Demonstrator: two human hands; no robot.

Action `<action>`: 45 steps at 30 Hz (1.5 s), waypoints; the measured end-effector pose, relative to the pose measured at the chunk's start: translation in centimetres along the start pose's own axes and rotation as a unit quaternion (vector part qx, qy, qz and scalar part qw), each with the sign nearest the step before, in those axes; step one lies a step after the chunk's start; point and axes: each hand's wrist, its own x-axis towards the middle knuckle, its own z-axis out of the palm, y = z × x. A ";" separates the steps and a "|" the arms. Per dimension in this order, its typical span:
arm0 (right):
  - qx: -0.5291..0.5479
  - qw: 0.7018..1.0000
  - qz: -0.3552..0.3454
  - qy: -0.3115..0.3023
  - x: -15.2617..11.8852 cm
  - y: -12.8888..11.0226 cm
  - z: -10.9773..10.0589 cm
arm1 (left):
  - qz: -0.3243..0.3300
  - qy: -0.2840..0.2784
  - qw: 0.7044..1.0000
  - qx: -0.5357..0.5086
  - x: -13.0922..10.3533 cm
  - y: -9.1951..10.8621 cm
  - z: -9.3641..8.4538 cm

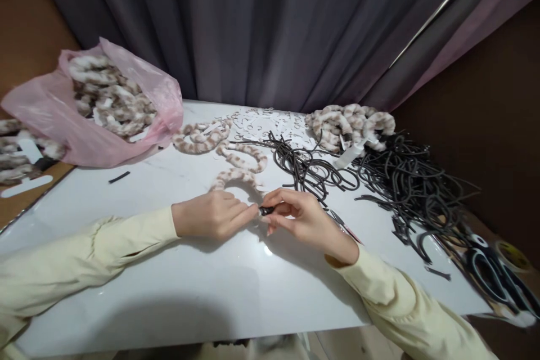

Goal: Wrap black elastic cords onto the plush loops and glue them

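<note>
My left hand (221, 215) is closed on one end of a fluffy brown-and-white tube (236, 175), which curves away behind the fingers on the table. Close against it, my right hand (295, 215) pinches a small shiny black piece (266, 210) between thumb and fingertips, right at the tube's end. Whether the black piece is fixed to the tube is hidden by my fingers. Just beyond lie another fluffy strip (247, 157) and a fluffy ring (200, 139). Small pointed snips (343, 226) rest beside my right wrist.
A pink plastic bag (169, 95) full of fluffy pieces stands at the left. Black cords (405, 180) are heaped on the right, below a fluffy pile (350, 124). Small white hook-like pieces (270, 124) lie at the back. Black-handled scissors (489, 270) sit at the right edge.
</note>
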 end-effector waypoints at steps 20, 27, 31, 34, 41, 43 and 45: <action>-0.171 0.970 -0.167 0.051 -0.8 0.9 0.8 | -0.451 -0.104 0.689 -0.558 1.9 0.2 -1.8; -0.130 0.980 -0.143 0.041 -0.5 0.7 0.9 | -0.435 -0.106 0.765 -0.462 1.8 0.5 -1.8; -0.109 0.980 -0.162 0.046 -0.4 1.2 1.0 | -0.369 -0.094 0.861 -0.336 1.5 1.0 -1.5; -0.116 0.978 -0.166 0.047 -0.3 1.6 1.2 | -0.303 -0.077 0.912 -0.265 1.2 1.6 -1.2; -0.191 0.959 -0.195 0.072 -0.8 2.5 1.4 | -0.353 -0.084 0.884 -0.295 1.4 2.0 -1.3; -0.242 0.943 -0.214 0.081 -1.0 2.6 1.6 | -0.407 -0.094 0.837 -0.355 1.6 1.8 -1.3; -0.282 0.926 -0.238 0.079 -1.2 2.5 1.8 | -0.438 -0.100 0.801 -0.395 1.9 1.6 -1.3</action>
